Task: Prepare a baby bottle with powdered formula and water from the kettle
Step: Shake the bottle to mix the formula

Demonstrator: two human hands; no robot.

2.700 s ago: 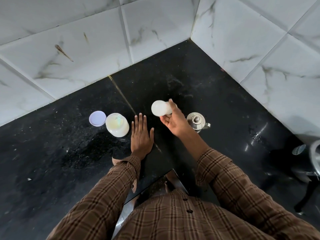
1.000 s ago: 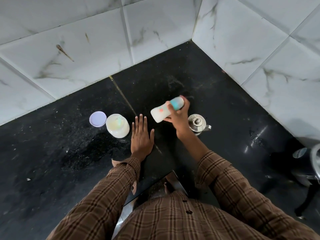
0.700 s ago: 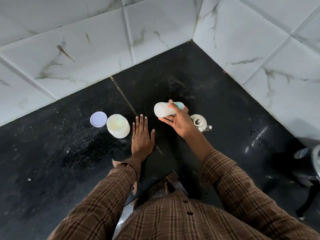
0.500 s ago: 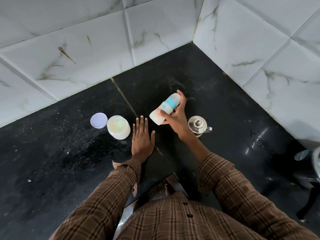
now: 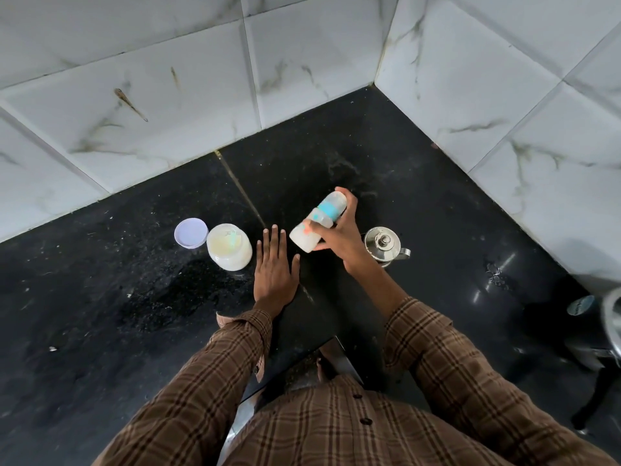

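Above the black stone counter [image 5: 420, 183], right hand [image 5: 339, 237] grips the tilted milky plastic baby bottle [image 5: 317, 222], likely mixing; left hand [image 5: 275, 274] rests flat, fingers straight; next probably set it upright near the steel kettle [image 5: 384, 245].

Head view. Right hand [image 5: 339, 242] holds the tilted bottle [image 5: 318, 217] above the black table [image 5: 100, 297]. Left of the bottle: left hand [image 5: 275, 272] flat on the table, then open jar [image 5: 229, 246], then lid [image 5: 191, 232]. Right of the bottle: steel kettle [image 5: 384, 244].
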